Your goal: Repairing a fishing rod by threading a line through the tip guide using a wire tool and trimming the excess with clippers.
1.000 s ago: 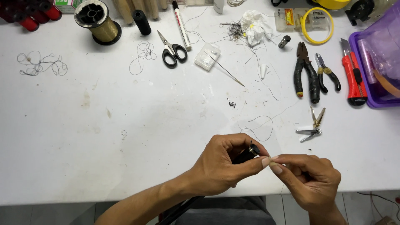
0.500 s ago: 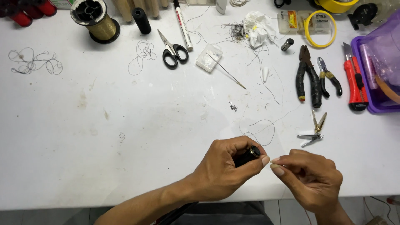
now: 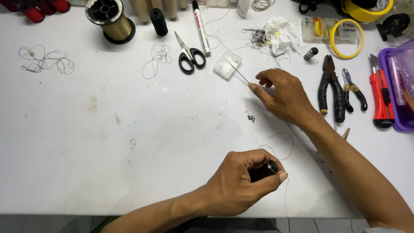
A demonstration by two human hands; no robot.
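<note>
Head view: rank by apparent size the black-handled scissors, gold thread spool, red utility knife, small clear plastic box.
1. Red utility knife, longest
2. Gold thread spool and black-handled scissors: look alike, unranked; the spool is cut off by the frame's top edge
3. Small clear plastic box, smallest

A white worktable (image 3: 108,142) filled nearly the whole view, its top scuffed and marked with faint grey smudges and small stains. Even, soft light fell on the table and threw only weak shadows. Below the table's near edge showed a strip of pale grey tiled floor (image 3: 51,224), its joints running as thin dark lines.
</note>
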